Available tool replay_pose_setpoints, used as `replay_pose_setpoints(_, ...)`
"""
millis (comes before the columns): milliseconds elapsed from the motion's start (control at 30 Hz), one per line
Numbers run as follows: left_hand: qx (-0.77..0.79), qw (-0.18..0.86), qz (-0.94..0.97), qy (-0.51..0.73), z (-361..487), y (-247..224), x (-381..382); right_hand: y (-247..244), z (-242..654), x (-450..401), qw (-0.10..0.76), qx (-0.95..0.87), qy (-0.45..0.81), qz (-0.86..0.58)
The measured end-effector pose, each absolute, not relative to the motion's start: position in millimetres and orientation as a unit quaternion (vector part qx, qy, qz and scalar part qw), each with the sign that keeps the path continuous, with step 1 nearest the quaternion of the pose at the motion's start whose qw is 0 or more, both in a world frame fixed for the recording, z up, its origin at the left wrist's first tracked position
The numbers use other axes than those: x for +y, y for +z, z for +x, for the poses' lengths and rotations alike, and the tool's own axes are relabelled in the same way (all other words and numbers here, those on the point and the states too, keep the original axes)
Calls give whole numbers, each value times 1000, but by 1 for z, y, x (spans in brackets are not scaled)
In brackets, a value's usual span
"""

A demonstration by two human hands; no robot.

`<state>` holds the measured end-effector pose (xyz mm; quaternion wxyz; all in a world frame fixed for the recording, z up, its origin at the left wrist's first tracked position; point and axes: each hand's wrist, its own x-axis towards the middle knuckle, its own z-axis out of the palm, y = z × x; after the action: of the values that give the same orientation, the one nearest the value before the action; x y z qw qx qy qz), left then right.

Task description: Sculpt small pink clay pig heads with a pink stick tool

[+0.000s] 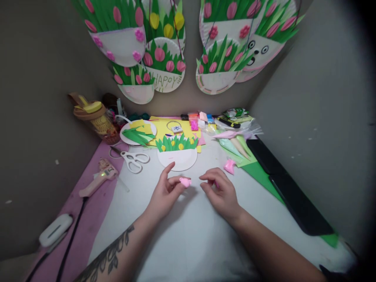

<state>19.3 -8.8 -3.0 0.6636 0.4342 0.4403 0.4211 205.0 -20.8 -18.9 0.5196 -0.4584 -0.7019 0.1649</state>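
Note:
Between the thumb and fingers of my left hand [168, 190] is a small lump of pink modelling clay [185, 182], with little bumps on its sides. Facing it, a short gap away, my right hand [220, 192] has its thumb and index tips slightly apart. Its other fingers curl around a magenta bit that I cannot make out. Just beyond both hands lies a paper-plate basket [178, 158] with green paper grass and yellow paper flowers. A small bag of pink clay [229, 166] rests past my right hand.
White scissors [133, 158] and a glue gun [100, 180] with a cord lie at left. A tumbler [95, 121] stands behind. Piping bags [232, 145], green paper [261, 180] and a black folded device [293, 196] are at right. Finished plate baskets [219, 80] hang on the wall.

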Motion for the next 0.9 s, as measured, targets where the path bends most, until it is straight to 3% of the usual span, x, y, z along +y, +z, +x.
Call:
replay_pose_setpoints(333,420,719,363,418,23,-9,-9,-28,191,-20,454,-721,217,-478)
replay_pose_setpoints(567,393,737,369,407,24,-12,-10,-25,189,-22,454,-718,242,-468)
replay_pose_setpoints(633,409,701,400,427,21,-13,-8,-24,190,-22,455,-717,240,-471)
replay_pose_setpoints(767,478,514,547,456,11,-14,-3,-22,194,-22,444,-726,245,-465)
replay_pose_setpoints(900,451,393,663,451,4,-14,0,-21,198,-22,425,-740,246,-459)
